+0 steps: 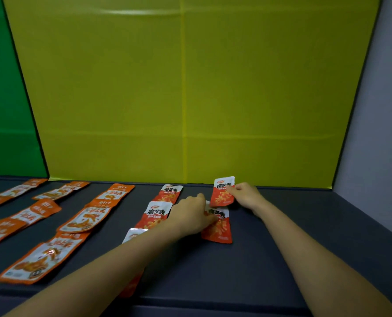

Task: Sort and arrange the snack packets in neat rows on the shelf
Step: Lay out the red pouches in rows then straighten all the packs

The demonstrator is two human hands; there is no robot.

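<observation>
Red-and-white snack packets lie on the dark shelf [281, 236]. My right hand [245, 194] pinches the rear packet [221, 195] of the right-hand column near the back wall. My left hand [190, 216] rests with its fingers on the packet just in front [219, 229], covering that packet's left side. Left of them runs another column of red packets: one at the back [169, 193], one in the middle [155, 216], and one [133, 234] mostly hidden under my left forearm.
Several orange-and-white packets lie in rows over the shelf's left half, the nearest [41, 259] by the front edge. A yellow-green panel [190, 99] forms the back wall, a green panel [5, 110] the left, a grey wall [378, 133] the right.
</observation>
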